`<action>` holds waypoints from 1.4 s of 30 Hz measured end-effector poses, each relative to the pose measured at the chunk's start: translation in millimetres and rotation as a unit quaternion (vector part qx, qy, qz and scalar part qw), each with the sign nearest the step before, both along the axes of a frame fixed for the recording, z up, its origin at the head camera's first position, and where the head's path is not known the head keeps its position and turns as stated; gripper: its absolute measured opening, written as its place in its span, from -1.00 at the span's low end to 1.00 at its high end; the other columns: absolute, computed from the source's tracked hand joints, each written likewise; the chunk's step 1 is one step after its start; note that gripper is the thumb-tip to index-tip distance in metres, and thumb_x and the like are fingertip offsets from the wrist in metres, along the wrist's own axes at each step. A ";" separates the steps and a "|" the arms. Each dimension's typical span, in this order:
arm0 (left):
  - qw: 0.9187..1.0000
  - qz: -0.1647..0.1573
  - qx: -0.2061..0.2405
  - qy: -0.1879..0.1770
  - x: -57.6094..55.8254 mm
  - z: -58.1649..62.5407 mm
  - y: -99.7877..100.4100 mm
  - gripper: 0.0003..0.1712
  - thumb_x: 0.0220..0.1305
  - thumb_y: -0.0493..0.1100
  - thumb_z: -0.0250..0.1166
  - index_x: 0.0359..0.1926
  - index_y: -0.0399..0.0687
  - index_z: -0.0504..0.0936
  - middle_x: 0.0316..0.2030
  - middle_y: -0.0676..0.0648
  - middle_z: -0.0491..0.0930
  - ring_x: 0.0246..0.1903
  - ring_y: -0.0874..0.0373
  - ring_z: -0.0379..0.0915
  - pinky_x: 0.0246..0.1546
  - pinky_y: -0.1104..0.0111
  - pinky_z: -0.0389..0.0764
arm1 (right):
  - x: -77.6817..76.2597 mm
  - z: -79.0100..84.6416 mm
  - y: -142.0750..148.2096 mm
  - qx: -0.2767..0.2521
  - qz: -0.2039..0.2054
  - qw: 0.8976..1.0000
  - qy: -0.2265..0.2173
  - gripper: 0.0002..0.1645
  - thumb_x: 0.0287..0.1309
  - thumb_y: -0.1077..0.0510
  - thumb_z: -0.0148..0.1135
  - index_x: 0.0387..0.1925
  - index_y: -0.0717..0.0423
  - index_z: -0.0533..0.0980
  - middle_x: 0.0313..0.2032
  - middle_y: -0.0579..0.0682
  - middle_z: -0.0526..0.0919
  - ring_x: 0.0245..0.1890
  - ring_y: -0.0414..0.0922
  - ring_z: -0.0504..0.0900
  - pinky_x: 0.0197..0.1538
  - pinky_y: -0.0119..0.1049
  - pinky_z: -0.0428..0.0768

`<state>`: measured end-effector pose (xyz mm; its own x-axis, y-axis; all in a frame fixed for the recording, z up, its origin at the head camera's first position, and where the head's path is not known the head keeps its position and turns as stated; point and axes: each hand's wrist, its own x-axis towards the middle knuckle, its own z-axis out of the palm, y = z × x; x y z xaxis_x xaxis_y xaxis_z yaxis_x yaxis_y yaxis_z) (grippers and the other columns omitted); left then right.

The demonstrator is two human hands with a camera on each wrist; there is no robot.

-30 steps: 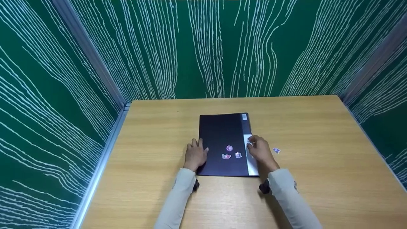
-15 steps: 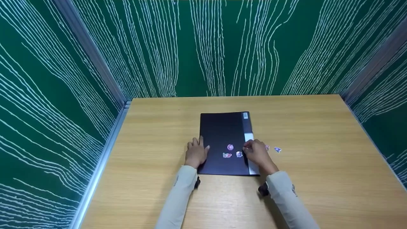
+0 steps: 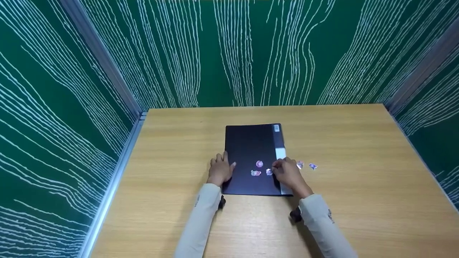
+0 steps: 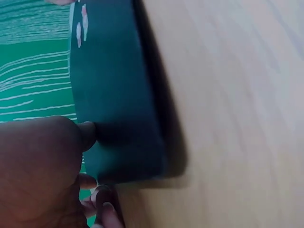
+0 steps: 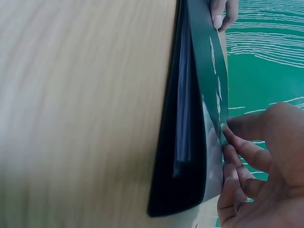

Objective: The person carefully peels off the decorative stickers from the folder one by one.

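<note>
A dark folder (image 3: pixel 247 143) lies on the wooden table, with a white strip (image 3: pixel 280 153) along its right side. Two small colourful stickers, a round one (image 3: pixel 259 163) and a wider one (image 3: pixel 255 173), lie on its cover. My right hand (image 3: pixel 288 173) is over the folder's right part, thumb and fingertips together on a small sticker that they mostly hide. Right beside them is another sticker (image 3: pixel 269 172), partly covered in the head view. My left hand (image 3: pixel 219 170) rests at the folder's left edge, fingers spread and thumb (image 4: pixel 88 135) on the cover.
Two more stickers lie on the table right of the folder, a nearer one (image 3: pixel 300 165) and a farther one (image 3: pixel 313 166). A small label (image 3: pixel 276 128) marks the folder's top right corner. Green patterned panels surround the table. Pages (image 5: pixel 183 104) show inside the folder.
My right hand has moved left from the white strip to beside the stickers on the cover, uncovering a second sticker on the table. My left hand stays at the folder's left edge.
</note>
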<state>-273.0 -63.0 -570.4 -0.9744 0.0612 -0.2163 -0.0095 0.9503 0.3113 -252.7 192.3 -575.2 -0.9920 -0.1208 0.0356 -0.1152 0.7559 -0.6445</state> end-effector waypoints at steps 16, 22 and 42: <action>0.999 -0.034 0.023 -0.032 -12.5 -14.0 -7.3 0.00 0.42 0.33 0.03 0.57 -0.19 -0.07 0.27 -0.32 0.20 0.11 -0.17 0.17 0.23 0.06 0.33 | 5.1 -4.0 -2.9 0.025 0.005 0.999 0.039 -0.90 0.21 0.23 0.27 -0.28 0.20 0.65 -0.28 0.13 0.64 -0.14 0.12 0.50 0.03 0.04 0.41; 0.999 -0.031 0.012 -0.035 -12.0 -15.3 -6.9 0.02 0.40 0.37 0.02 0.58 -0.11 -0.09 0.30 -0.30 0.21 0.13 -0.18 0.21 0.20 0.05 0.40 | 9.0 -3.3 -5.0 0.035 -0.008 0.999 0.009 -0.83 0.28 0.19 0.25 -0.15 0.20 0.62 -0.18 0.16 0.61 -0.08 0.11 0.49 -0.01 0.00 0.48; 0.999 -0.031 0.002 -0.032 -10.7 -8.1 -5.3 -0.02 0.43 0.33 0.00 0.58 -0.15 -0.09 0.29 -0.33 0.22 0.09 -0.19 0.23 0.20 0.06 0.38 | 11.8 3.0 -6.0 0.063 0.010 0.996 0.066 -0.88 0.20 0.23 0.30 -0.27 0.20 0.68 -0.29 0.12 0.62 -0.22 0.05 0.56 -0.09 -0.02 0.56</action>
